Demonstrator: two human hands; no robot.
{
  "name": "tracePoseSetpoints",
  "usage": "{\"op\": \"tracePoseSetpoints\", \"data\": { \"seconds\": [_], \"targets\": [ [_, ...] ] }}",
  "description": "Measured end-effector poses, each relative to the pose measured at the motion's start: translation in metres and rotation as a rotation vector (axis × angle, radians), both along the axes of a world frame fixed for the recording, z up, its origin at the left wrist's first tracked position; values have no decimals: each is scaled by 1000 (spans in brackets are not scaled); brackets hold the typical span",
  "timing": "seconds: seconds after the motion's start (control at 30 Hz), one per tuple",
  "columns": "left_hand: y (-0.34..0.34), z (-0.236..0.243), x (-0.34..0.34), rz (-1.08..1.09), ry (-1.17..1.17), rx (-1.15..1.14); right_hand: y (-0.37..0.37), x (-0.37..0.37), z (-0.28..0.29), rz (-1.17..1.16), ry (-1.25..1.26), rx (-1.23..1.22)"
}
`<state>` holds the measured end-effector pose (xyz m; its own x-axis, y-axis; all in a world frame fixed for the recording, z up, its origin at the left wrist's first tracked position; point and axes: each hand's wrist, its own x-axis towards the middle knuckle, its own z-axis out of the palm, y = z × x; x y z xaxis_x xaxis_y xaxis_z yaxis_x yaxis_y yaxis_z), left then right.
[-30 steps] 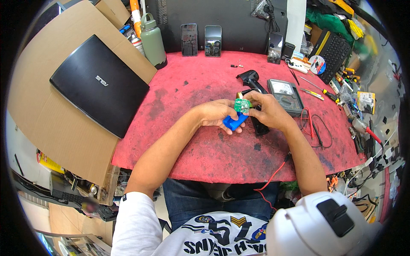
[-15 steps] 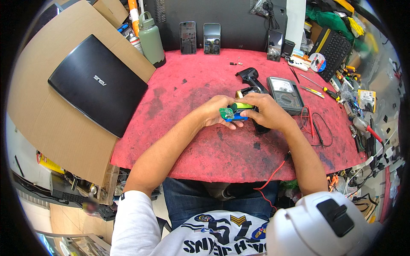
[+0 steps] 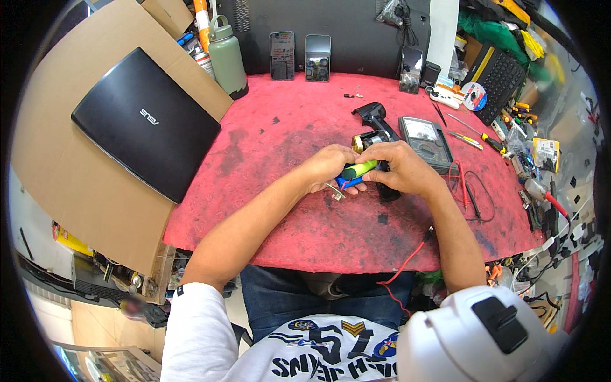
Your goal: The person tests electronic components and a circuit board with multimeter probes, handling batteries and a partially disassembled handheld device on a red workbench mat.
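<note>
Over the middle of the red work mat, my left hand (image 3: 326, 167) and my right hand (image 3: 407, 168) are both closed on a small battery pack. The pack has a bright green cylindrical cell (image 3: 361, 169) on top and a blue part (image 3: 347, 183) below. A small circuit board (image 3: 335, 191) hangs at its left end, seen nearly edge-on. My fingers hide much of the pack. Just beyond my hands lies a black handheld device (image 3: 374, 114) with a gold-coloured round part (image 3: 362, 141); my right hand partly covers it.
An analog multimeter (image 3: 425, 141) with red and black leads lies right of my hands, near a yellow-black screwdriver (image 3: 493, 142). A closed black laptop (image 3: 146, 124) rests on cardboard at left. A green bottle (image 3: 226, 60) and several phones (image 3: 282, 56) stand at the back.
The pack has been turned in my hands: the circuit board showed its green face before and is now nearly edge-on. The gold-coloured part behind is more exposed.
</note>
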<state>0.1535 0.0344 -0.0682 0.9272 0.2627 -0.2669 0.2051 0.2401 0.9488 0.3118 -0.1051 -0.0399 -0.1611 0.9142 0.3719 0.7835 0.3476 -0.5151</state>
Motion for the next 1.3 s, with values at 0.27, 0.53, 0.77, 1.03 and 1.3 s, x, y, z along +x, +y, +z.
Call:
{"op": "tracePoseSetpoints", "data": {
  "seconds": [0.27,0.53,0.77,1.03,1.3],
  "targets": [
    [2,-8,1,43,-44,-25,-2,0,8,90,13,-5],
    [-3,-3,-2,72,-36,-20,-5,8,14,78,32,-148],
    [-1,-9,-1,-38,-53,121,-7,11,12,62,20,-154],
    [11,12,-14,-118,3,587,0,9,-2,-1,383,-201],
    [30,16,-22,210,120,819,-3,1,-1,55,-143,-11]
  ]
}}
